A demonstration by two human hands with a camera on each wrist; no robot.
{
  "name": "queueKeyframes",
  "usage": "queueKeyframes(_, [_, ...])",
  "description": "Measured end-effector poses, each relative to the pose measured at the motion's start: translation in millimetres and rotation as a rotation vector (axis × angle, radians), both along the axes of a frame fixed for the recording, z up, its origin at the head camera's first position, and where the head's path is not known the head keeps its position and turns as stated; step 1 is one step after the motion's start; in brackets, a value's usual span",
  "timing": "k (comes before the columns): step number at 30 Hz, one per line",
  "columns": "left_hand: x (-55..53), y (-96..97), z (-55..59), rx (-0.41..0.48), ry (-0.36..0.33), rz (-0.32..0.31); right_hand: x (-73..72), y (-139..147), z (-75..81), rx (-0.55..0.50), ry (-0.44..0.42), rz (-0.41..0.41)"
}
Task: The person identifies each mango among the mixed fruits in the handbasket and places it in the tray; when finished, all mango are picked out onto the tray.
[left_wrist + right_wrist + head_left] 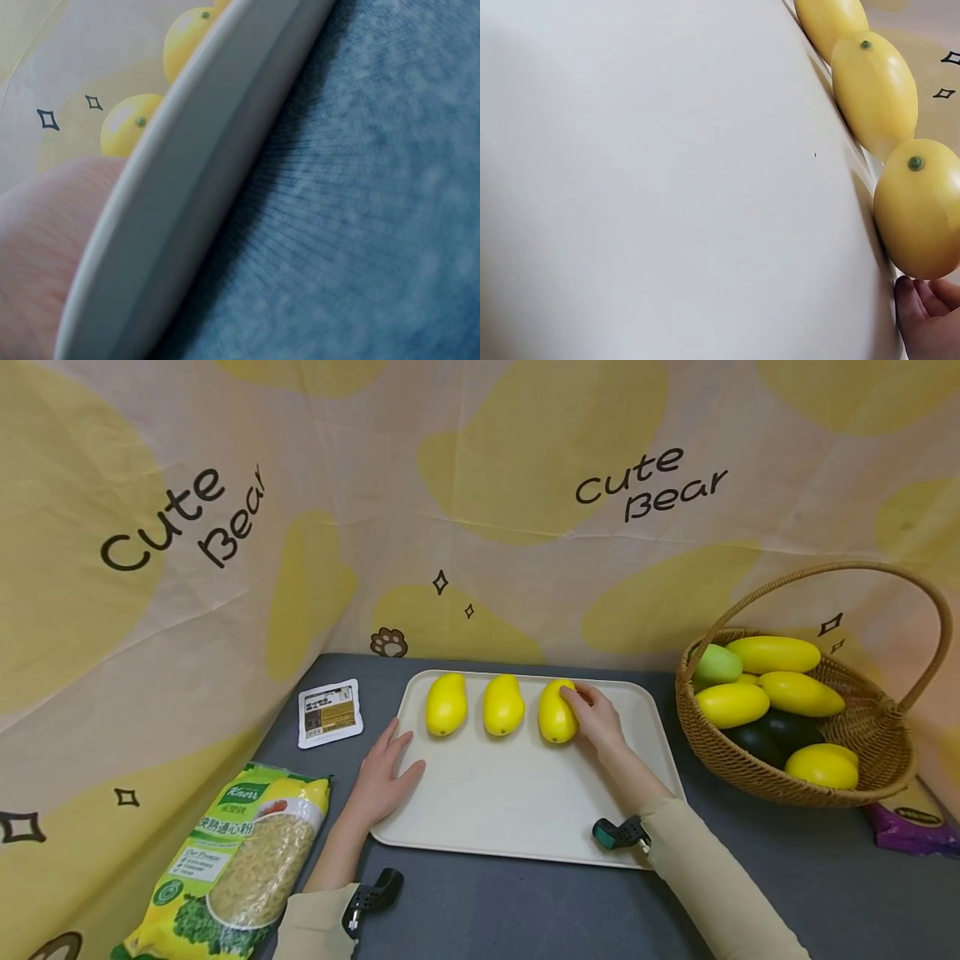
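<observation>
Three yellow mangoes stand in a row along the far side of a cream tray (495,802): a left one (446,704), a middle one (503,704) and a right one (557,714). My right hand (600,718) holds the right mango from its right side, fingertips on it; the right wrist view shows fingers against that mango (919,210), with the far side of the grip hidden. My left hand (381,781) rests at the tray's left rim with fingers spread. In the left wrist view the tray edge (180,180) covers part of that hand.
On the right stands a wicker basket (697,739) with a tall handle, holding several yellow, green and dark fruits. A purple packet (911,827) lies beside it. Left of the tray are a white-edged sachet (330,713) and a Knorr pasta bag (232,860). A printed cloth hangs behind.
</observation>
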State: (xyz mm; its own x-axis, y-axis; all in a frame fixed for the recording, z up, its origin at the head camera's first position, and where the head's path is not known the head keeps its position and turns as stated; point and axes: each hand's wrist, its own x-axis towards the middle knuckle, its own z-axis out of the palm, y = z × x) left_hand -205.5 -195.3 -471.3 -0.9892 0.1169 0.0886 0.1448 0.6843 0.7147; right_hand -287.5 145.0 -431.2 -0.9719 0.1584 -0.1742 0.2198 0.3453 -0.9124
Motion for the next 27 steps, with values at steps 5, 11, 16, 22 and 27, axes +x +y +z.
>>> queueKeyframes(5, [-0.7, -0.1, -0.8, -0.002, 0.017, -0.003, 1.8, 2, 0.5, 0.003, 0.009, 0.013])
queueKeyframes(11, [-0.5, 0.3, -0.4, -0.005, 0.018, -0.003, 5.4, 4, 3.0, 0.002, -0.001, 0.027])
queueKeyframes(16, [-0.5, 2.4, 0.2, -0.004, 0.013, -0.005, 10.7, 9, 6.3, 0.003, -0.008, 0.034])
queueKeyframes(22, [-0.1, 1.7, -0.8, -0.019, 0.012, -0.011, 23.2, 20, 12.4, 0.013, 0.091, 0.078])
queueKeyframes(27, [-0.1, 0.8, -0.6, -0.023, 0.013, -0.005, 36.5, 32, 23.1, 0.075, 0.169, 0.139])
